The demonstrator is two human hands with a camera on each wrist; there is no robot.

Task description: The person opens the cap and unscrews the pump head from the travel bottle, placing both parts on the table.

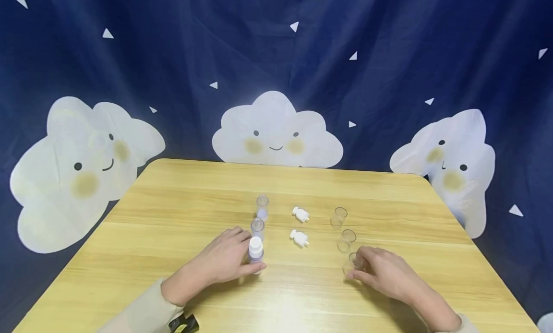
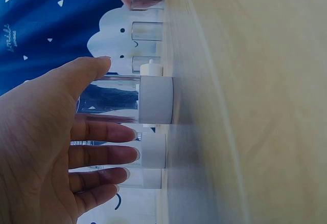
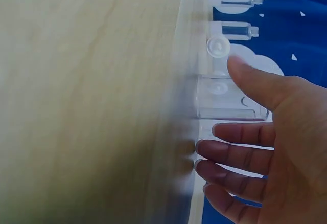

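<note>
My left hand (image 1: 226,256) is spread around the nearest small bottle (image 1: 256,249), which stands upright with a white top fitted. In the left wrist view its body is clear above a white base (image 2: 156,100), with my thumb on one side and loosely extended fingers on the other. Behind it stand two clear bottles, a middle one (image 1: 258,225) and a far one (image 1: 262,206), without white tops. My right hand (image 1: 384,273) is around the nearest clear cup-like cover (image 1: 351,266). Gaps show between my thumb, fingers and this cover (image 3: 230,98) in the right wrist view.
Two white pump heads, a far one (image 1: 300,214) and a nearer one (image 1: 299,238), lie on their sides between the rows. Two more clear covers, one farther (image 1: 339,217) and one nearer (image 1: 347,241), stand on the wooden table (image 1: 194,184). A blue cloud-print curtain (image 1: 276,50) hangs behind.
</note>
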